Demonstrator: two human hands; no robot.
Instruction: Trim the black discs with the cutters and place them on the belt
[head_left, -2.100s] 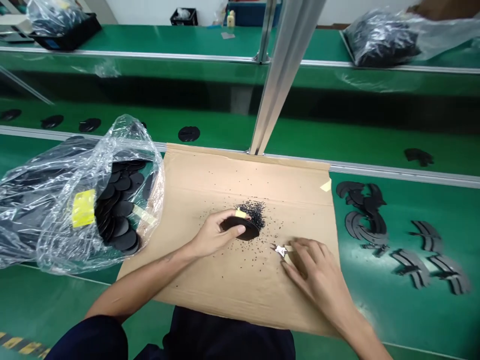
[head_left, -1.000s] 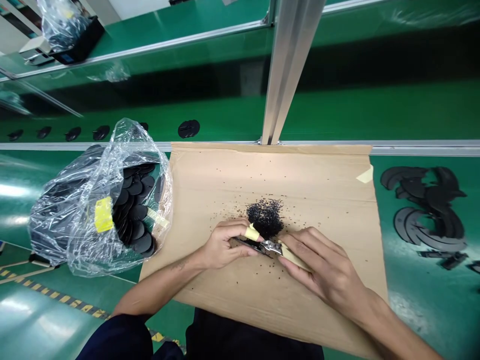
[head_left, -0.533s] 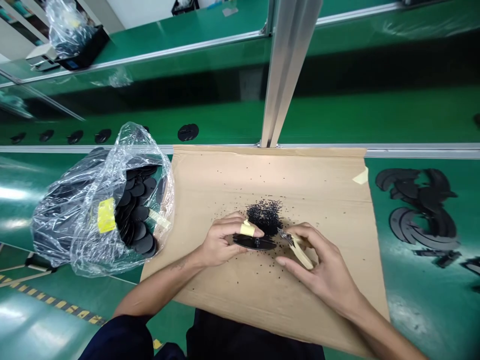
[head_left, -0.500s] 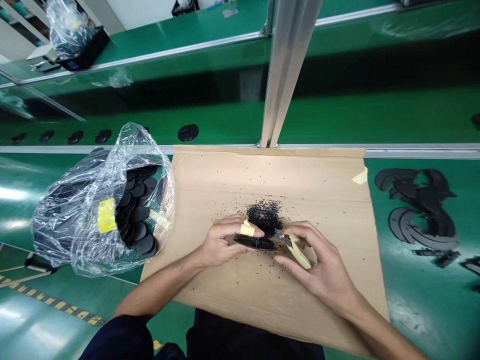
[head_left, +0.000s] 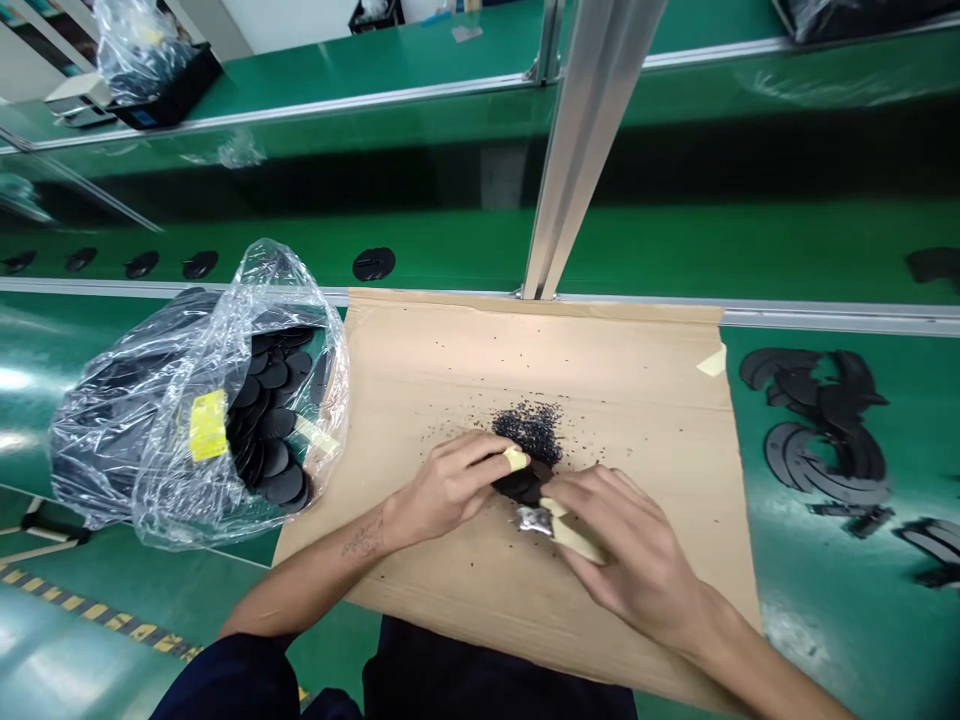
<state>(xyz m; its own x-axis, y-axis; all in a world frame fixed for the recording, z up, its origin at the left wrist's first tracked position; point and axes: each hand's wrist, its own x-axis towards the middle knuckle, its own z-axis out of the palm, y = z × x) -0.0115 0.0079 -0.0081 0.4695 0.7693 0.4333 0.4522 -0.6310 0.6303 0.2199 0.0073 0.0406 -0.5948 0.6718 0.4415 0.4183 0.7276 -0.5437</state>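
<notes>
A round black plastic disc [head_left: 517, 486] is gripped at its left edge by my left hand [head_left: 442, 485], whose thumb has yellow tape wrapped round it. In my right hand [head_left: 634, 545] is a pair of nippers [head_left: 576, 542] with cream handles. Their metal jaws point left, just in front of the disc, and are blurred by motion. The right fingertips come close to the disc's right edge; whether they touch it I cannot tell. Right behind the disc lies a pile of tiny black plastic bits [head_left: 534, 425], scattered over the cardboard sheet [head_left: 645, 400].
A clear plastic bag [head_left: 150, 400] full of black discs [head_left: 274, 460] lies open at left. Curved black parts [head_left: 832, 420] are heaped at right. Single discs [head_left: 373, 264] sit along the green shelf behind. A metal post [head_left: 581, 150] rises at the cardboard's back edge.
The disc has tipped from nearly edge-on to show more of its face. The nippers' jaws have swung from behind the disc's right edge to its front, nearer to me.
</notes>
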